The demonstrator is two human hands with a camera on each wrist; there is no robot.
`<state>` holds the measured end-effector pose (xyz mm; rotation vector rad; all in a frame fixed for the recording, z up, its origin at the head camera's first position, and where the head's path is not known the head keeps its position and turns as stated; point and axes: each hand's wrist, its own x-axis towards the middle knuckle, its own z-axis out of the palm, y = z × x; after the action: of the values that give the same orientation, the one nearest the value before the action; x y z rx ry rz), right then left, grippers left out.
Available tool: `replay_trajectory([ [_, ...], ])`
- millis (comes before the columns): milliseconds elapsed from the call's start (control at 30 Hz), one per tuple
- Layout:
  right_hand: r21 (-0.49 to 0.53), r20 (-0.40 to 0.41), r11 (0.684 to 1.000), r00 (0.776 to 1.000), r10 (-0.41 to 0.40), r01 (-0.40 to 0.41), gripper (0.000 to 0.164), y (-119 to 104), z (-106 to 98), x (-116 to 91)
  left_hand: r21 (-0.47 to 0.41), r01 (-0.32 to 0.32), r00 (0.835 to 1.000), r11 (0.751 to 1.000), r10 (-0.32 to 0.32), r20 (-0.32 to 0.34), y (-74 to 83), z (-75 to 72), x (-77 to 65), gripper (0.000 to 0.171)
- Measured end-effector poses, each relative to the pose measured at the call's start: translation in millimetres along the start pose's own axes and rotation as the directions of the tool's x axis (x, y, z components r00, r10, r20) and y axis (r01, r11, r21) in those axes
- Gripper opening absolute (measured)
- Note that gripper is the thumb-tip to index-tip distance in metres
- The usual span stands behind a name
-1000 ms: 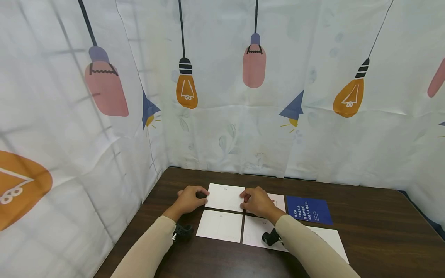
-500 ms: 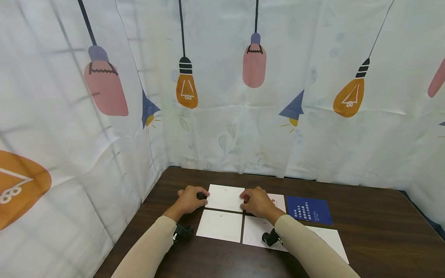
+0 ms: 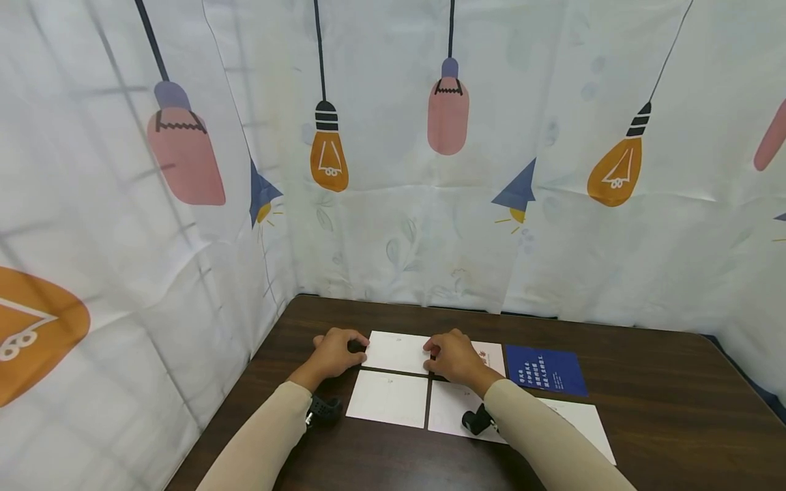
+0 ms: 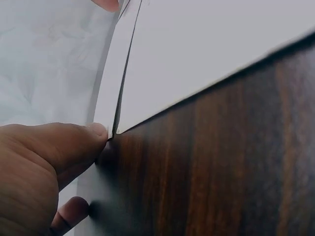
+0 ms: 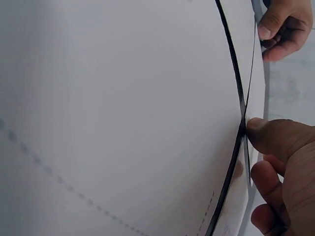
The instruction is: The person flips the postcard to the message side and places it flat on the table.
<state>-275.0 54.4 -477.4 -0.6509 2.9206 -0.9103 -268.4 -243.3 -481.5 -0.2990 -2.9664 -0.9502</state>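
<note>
A white card (image 3: pixel 398 352) with a small faint mark lies in the far row, between my two hands. My left hand (image 3: pixel 331 354) holds its left edge, thumb and index finger bent at that side; the left wrist view shows the thumb (image 4: pixel 81 142) at the card's near corner. At its right edge, my right hand (image 3: pixel 456 357) pinches it, with the thumb (image 5: pixel 268 133) at the near right corner in the right wrist view. Directly below lies another white card (image 3: pixel 388 399), a narrow dark gap between them.
To the right are a card with red print (image 3: pixel 491 356), partly behind the right hand, and a blue card (image 3: pixel 546 370) with white writing. More white cards (image 3: pixel 447 409) lie under the right forearm. A printed curtain (image 3: pixel 393 239) hangs behind the dark wooden table (image 3: pixel 663 395).
The far edge of the held card has come down a little toward me, while its near edge stays about level. Both hands keep nearly the same place.
</note>
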Motion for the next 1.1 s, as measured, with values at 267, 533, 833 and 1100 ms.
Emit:
replay_trajectory([
  [267,0.039,-0.028,0.999,0.999,0.026,-0.025,0.027,1.4,-10.0,-3.3,-0.004,0.012,1.0,1.0,-0.012,-0.01,3.3,0.3,0.5,0.02],
  [533,0.028,-0.031,1.0,0.999,0.009,-0.009,0.036,11.7,-21.6,-6.4,-0.016,-0.052,0.998,0.999,0.052,-0.026,18.6,-1.2,0.0,0.02],
  [833,0.042,0.008,0.999,1.0,0.015,-0.016,0.047,24.4,-29.5,-12.0,-0.023,-0.122,0.992,0.992,0.122,0.011,41.3,5.3,6.8,0.018],
  [1100,0.013,0.013,1.0,1.0,0.009,-0.009,0.053,38.5,-36.4,-20.7,-0.048,-0.159,0.985,0.986,0.161,0.057,52.2,16.2,8.6,0.022],
])
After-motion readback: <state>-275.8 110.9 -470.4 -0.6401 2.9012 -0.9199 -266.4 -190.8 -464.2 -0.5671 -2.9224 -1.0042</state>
